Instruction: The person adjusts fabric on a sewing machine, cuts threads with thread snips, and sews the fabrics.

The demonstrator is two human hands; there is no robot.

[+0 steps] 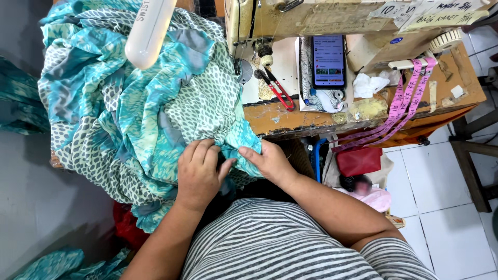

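- Head view, looking down: a big heap of teal and grey patterned fabric (pixel 140 88) covers the left half of the worn wooden table (pixel 290 120) and spills over its near edge toward the person's lap.
- The sewing machine (pixel 290 18) stands at the far side; none of the cloth sits under its needle that I can see, so stitching looks yet to come and the bunching at the edge is only preparation.
- The left hand (pixel 198 173) lies curled over a fold at the near edge, fingers bent and pressing down on the cloth.
- The right hand (pixel 270 162) is just beside it, nipping a small gathered bit of the same fabric between thumb and fingers.
- A pink measuring tape (pixel 402 106) hangs off the table's right end.
- A phone (pixel 328 61) with a lit screen leans beside the machine.
- Red-handled thread snips (pixel 279 91) lie unused, right of the needle.
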